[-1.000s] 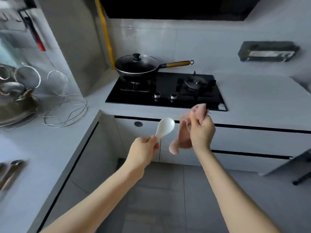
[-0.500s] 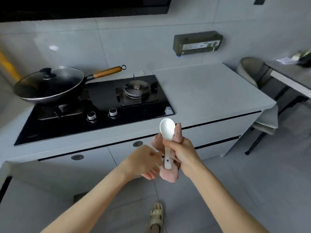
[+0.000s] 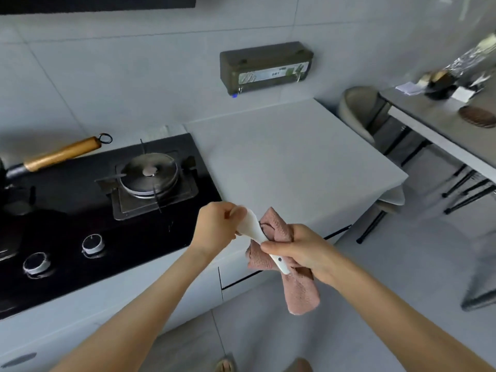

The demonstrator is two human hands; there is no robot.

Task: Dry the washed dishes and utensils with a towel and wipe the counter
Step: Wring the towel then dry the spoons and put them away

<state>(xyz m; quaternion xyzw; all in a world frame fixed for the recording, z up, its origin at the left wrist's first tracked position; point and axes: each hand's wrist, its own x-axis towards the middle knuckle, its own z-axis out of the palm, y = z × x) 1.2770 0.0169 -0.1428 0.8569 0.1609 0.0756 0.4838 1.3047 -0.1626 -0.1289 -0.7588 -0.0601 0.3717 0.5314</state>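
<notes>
A white spoon (image 3: 257, 233) lies tilted between my two hands, just in front of the counter's edge. My left hand (image 3: 218, 224) pinches its bowl end. My right hand (image 3: 303, 251) grips the handle together with a pink waffle towel (image 3: 298, 288), which bunches behind the spoon and hangs down below my fist. The light grey counter (image 3: 290, 162) stretches beyond my hands to the wall.
A black gas hob (image 3: 80, 210) with a burner (image 3: 149, 174) and two knobs sits to the left, with a wooden pan handle (image 3: 61, 154) across it. A dark dispenser box (image 3: 265, 67) hangs on the wall. A chair (image 3: 359, 111) and dining table (image 3: 440, 130) stand at the right.
The view swung right from the corner toward the counter's end. My left hand shifted from the spoon's handle to its bowl, and my right hand took the handle with the towel.
</notes>
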